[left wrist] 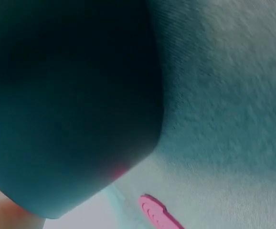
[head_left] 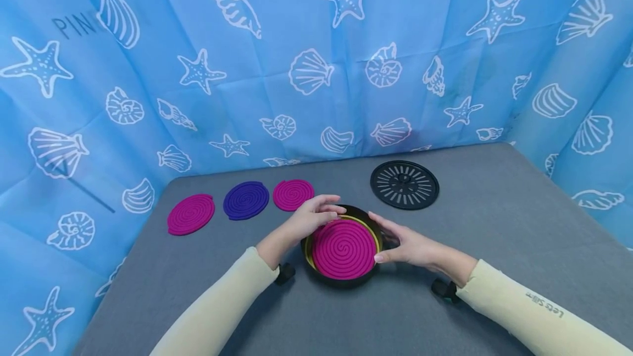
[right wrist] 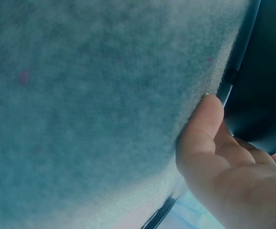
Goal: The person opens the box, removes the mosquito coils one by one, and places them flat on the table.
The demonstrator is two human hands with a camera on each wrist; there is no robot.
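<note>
On the grey table [head_left: 494, 207], head view: I am seeing the pink mat [head_left: 343, 249] sitting inside the dark pot [head_left: 341, 283], with a yellow ring [head_left: 372, 231] showing around it. The left hand [head_left: 307, 217] is reaching over the far-left rim; its thumb is lying toward the inside, but I cannot tell whether it is pinching anything. The right hand [head_left: 412, 244] is resting fairly straight, spread fingers against the right side, touching rather than clenching. I am reading the two-sided placement as steadying: a round pot could be sliding or turning under one hand alone. The purple mat [head_left: 246, 200] is lying between the far-left pink mat [head_left: 191, 214] and the small pink mat [head_left: 294, 195], all well apart from the pot, probably leaving elbow room. The slotted black disc [head_left: 404, 184] is lying flat beyond the right hand, presumably out of its way.

Left wrist view: a dark, blurred bulk, apparently the pot, is filling much of the picture and hiding most of the hand; no grasp is showing.

Right wrist view: the thumb is lying straight beside the pot's outer wall, the other fingers partly hidden, likely bracing it sideways.
</note>
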